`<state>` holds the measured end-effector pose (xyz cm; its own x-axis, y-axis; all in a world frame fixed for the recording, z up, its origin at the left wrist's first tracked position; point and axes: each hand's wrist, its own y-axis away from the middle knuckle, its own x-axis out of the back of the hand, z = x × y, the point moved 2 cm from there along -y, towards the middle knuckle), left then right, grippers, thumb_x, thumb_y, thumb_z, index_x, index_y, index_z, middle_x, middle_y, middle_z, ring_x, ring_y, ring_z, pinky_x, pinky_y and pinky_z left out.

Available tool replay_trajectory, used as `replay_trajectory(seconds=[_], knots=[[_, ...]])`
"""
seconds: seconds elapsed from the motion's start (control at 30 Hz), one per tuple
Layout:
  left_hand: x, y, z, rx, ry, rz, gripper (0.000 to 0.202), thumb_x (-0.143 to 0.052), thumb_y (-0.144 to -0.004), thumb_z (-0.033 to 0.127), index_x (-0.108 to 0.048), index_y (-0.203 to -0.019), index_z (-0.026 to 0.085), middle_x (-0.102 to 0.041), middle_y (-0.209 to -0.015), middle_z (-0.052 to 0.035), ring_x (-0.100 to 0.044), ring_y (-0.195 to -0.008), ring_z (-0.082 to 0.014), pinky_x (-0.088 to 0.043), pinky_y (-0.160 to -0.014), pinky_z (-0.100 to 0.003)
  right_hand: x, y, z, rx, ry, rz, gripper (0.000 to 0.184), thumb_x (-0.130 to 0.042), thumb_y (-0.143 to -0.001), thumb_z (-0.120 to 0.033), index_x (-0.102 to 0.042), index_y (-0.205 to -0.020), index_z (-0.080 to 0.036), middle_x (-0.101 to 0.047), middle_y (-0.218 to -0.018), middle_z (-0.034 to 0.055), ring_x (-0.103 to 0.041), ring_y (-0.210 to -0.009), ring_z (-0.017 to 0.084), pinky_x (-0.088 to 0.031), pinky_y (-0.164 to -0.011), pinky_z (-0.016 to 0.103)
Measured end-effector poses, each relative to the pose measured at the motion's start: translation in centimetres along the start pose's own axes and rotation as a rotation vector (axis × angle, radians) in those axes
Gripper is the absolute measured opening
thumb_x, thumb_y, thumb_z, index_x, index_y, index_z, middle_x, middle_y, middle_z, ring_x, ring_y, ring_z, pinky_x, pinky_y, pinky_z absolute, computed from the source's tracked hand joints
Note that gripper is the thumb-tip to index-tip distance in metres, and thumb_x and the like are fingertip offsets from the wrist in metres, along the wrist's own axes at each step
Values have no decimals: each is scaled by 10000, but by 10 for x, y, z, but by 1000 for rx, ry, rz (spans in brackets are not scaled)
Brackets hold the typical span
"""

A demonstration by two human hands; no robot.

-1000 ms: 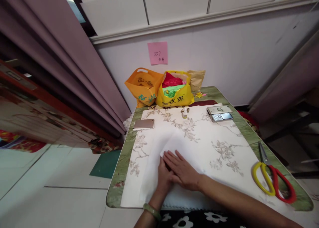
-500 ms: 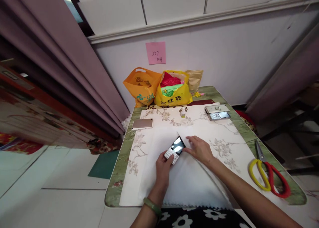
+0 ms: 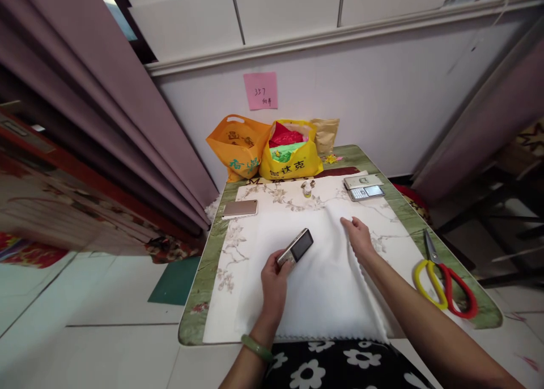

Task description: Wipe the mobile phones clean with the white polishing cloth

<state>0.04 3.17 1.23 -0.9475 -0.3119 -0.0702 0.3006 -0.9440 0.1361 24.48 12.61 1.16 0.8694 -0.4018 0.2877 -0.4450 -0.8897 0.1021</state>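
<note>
The pink note [image 3: 260, 91] reads "357"; the yellow bag [image 3: 293, 168] shows "达克". The left hand [image 3: 274, 275] grips a phone [image 3: 296, 246] over the white cloth [image 3: 323, 304] on the counter [image 3: 192, 324]; the right hand [image 3: 359, 235], nearly closed, pinches the cloth's edge.

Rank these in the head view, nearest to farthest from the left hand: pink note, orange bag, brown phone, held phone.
1. Held phone: in the left hand.
2. Brown phone: left side of the table.
3. Orange bag: back left of the table.
4. Pink note: on the wall behind the table.
</note>
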Motion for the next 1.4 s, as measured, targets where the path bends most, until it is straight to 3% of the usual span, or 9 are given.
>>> replay_trajectory(seconds=[0.13, 0.23, 0.4, 0.53, 0.63, 0.77, 0.9, 1.23, 1.4], knots=[[0, 16, -6, -193, -210, -59, 292, -643, -798, 315, -666, -1058, 185, -706, -1025, -50, -650, -964, -190, -502, -899, -308, -8, 41, -21, 248, -122, 25, 270, -557, -839, -460, -521, -801, -196, -403, -584, -68, -390, -524, 106, -353, -502, 231], [2, 20, -16, -241, -254, -66, 325, -618, -814, 302, -639, -1118, 192, -693, -1111, -71, -650, -1017, -212, -506, -927, -344, -28, 88, -32, 702, 14, -364, 193, -543, -882, -377, -620, -944, -211, -654, -890, 30, -598, -803, 167, -483, -748, 299], [7, 18, -25, -228, -260, -65, 429, -629, -783, 233, -526, -1198, 199, -699, -1102, -76, -671, -971, -212, -533, -861, -348, -51, 123, -18, 1159, 397, -682, 438, -465, -941, -310, -465, -1379, -296, -539, -1379, 34, -347, -1374, 240, -141, -1158, 539], [7, 20, -22, -234, -292, -80, 377, -614, -822, 285, -507, -1176, 211, -704, -1090, -76, -676, -964, -203, -526, -852, -341, -48, 99, -15, 1065, 405, -634, 618, -393, -974, -345, -135, -1529, -260, -298, -1542, 73, -269, -1419, 201, -202, -1167, 480], [7, 20, -20, -250, -331, -91, 306, -594, -842, 303, -529, -1128, 216, -710, -1031, -56, -678, -895, -186, -523, -813, -319, -38, 74, -18, 892, 292, -435, 648, -443, -947, -403, -200, -1520, -220, -147, -1586, 101, -252, -1426, 230, -307, -1133, 429], [5, 18, -22, -329, -412, -62, 330, -644, -799, 290, -587, -1115, 211, -676, -1027, -58, -642, -913, -192, -508, -807, -315, -36, 50, -7, 721, 245, -389, 504, -605, -834, -498, -610, -1245, -206, -453, -1436, 133, -497, -1261, 269, -407, -1052, 417], [4, 16, -22, -434, -504, -21, 257, -634, -808, 294, -676, -1046, 205, -655, -926, -64, -609, -861, -199, -494, -784, -320, -32, 29, 9, 473, 274, -373, 351, -583, -825, -494, -718, -1021, -236, -712, -1063, 45, -639, -1023, 223, -469, -923, 345], [6, 0, -24, -420, -457, -4, 240, -630, -796, 304, -696, -1003, 203, -655, -898, -57, -608, -834, -193, -480, -806, -321, 13, -28, -14, 216, 594, 98, 397, -481, -846, -520, -720, -923, -212, -681, -805, 74, -541, -737, 198, -308, -621, 270], [2, -15, -18, -389, -454, -32, 234, -653, -758, 301, -715, -959, 200, -674, -843, -36, -606, -797, -182, -474, -794, -307, 21, -38, -1, 184, 550, 99, 387, -508, -821, -506, -724, -910, -197, -680, -815, 78, -539, -764, 202, -325, -649, 271]])
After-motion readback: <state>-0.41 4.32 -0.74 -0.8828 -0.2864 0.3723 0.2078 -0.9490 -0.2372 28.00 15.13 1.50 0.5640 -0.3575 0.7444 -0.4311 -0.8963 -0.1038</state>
